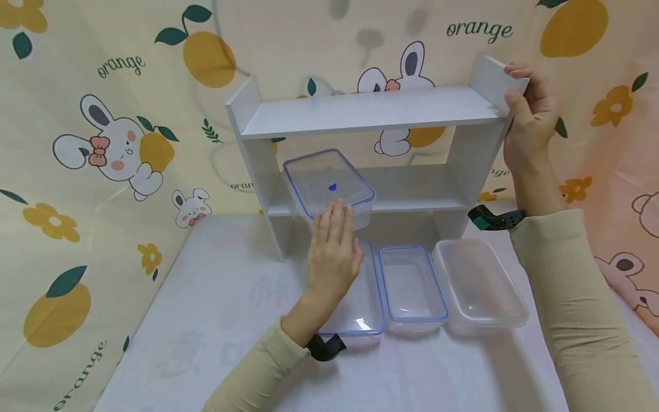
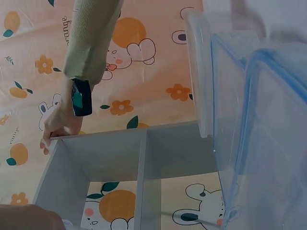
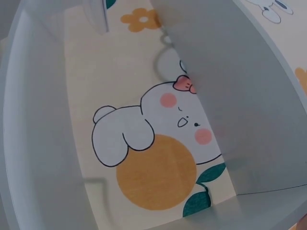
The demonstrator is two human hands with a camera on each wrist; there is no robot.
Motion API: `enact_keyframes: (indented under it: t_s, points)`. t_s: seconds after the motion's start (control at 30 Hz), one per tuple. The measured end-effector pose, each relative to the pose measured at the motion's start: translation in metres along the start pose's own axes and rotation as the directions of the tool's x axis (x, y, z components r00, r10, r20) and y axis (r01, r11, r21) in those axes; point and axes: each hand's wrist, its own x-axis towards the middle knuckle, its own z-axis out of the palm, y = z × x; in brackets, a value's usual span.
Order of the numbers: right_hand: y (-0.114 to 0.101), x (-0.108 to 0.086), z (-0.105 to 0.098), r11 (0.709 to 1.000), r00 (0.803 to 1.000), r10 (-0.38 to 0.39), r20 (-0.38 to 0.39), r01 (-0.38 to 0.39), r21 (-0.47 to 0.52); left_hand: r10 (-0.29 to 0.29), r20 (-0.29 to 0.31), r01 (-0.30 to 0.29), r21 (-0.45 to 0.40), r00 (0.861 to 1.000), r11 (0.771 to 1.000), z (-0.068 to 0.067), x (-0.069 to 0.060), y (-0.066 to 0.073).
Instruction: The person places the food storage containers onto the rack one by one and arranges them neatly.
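Observation:
A white shelf unit [image 1: 381, 111] stands on the table against the backdrop. My right hand [image 1: 532, 114] grips the top corner of its right side panel, thumb on the front. A clear food container [image 1: 324, 171] with a blue-sealed lid sits partly in the middle level at the left, its front jutting out. The straight fingers of my left hand [image 1: 332, 257] press on that container's front edge; its underside is hidden. In the left wrist view, part of the left hand [image 2: 29, 218] shows at the lower left, and the right hand [image 2: 62, 122] holds the shelf corner.
On the table before the shelf stand a blue-sealed container [image 1: 368, 303], partly behind my left hand, a smaller blue-sealed one [image 1: 414, 280], and a frosted-lidded one [image 1: 481, 280]. A patterned cloth [image 1: 128, 229] hangs behind and along the sides.

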Motion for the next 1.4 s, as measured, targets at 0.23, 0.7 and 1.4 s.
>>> enact_keyframes:
  t_s: [0.23,0.7,1.4]
  points:
    - [0.001,-0.001,0.002,1.0,1.0,-0.023,0.013,0.023,-0.006,-0.009,-0.011,0.009,0.002,1.0,1.0,0.003,0.0,-0.008]
    - [0.003,-0.001,0.001,0.999,0.999,-0.034,0.02,0.035,-0.034,0.002,-0.015,-0.002,0.02,1.0,1.0,0.005,-0.001,-0.028]
    - [0.005,0.003,0.0,0.997,0.997,-0.071,0.014,0.071,-0.04,0.088,-0.116,-0.098,-0.084,0.989,0.992,0.02,-0.01,-0.072]
